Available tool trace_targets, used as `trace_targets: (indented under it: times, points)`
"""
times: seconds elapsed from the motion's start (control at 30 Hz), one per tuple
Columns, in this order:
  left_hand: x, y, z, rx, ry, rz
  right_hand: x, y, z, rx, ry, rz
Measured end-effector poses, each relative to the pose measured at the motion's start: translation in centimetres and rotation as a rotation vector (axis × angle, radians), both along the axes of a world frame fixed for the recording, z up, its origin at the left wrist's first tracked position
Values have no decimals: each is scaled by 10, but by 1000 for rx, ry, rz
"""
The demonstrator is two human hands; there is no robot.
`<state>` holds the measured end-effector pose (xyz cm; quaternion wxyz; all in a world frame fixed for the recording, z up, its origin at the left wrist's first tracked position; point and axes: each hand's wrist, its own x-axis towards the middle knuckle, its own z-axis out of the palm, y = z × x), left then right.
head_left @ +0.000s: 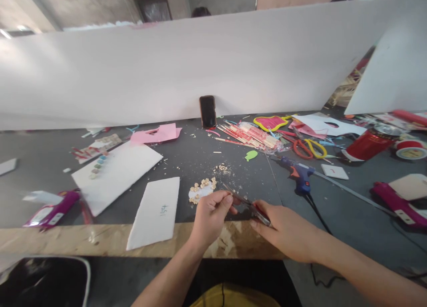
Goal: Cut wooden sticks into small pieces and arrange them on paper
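Note:
Near the table's front edge, my right hand (pixel 278 227) is wrapped round a pair of scissors (pixel 248 204), whose blades point up and left toward my other hand. My left hand (pixel 215 213) is closed in a pinch by the blade tips; what it pinches is too small to make out. Just beyond my left hand lies a white piece (pixel 202 191) edged with small tan bits. A small heap of tan bits (pixel 222 168) and scattered crumbs are on the dark table behind it.
A black phone (pixel 207 112) leans on the white partition (pixel 187 75). White boards (pixel 155 211) lie at left. Wrapped sticks (pixel 251 135), orange and yellow scissors (pixel 310 149), a blue glue gun (pixel 302 178) with its cord and a red can (pixel 372 142) are at right.

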<state>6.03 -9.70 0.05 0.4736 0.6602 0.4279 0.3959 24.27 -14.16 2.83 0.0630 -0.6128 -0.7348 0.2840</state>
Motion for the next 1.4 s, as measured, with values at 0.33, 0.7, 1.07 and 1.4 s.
trace_targets:
  times: [0.33, 0.7, 1.07, 1.4]
  points:
    - [1, 4, -8, -172, -150, -86, 9, 5, -17, 210, -162, -16]
    - [2, 0, -8, -337, -281, -126, 8, 4, -24, 333, -248, 31]
    - [8, 1, -12, -162, -197, -57, 3, -1, -6, 72, -75, 2]
    - [10, 4, -8, -271, -310, -81, 5, 4, -11, 146, -19, -66]
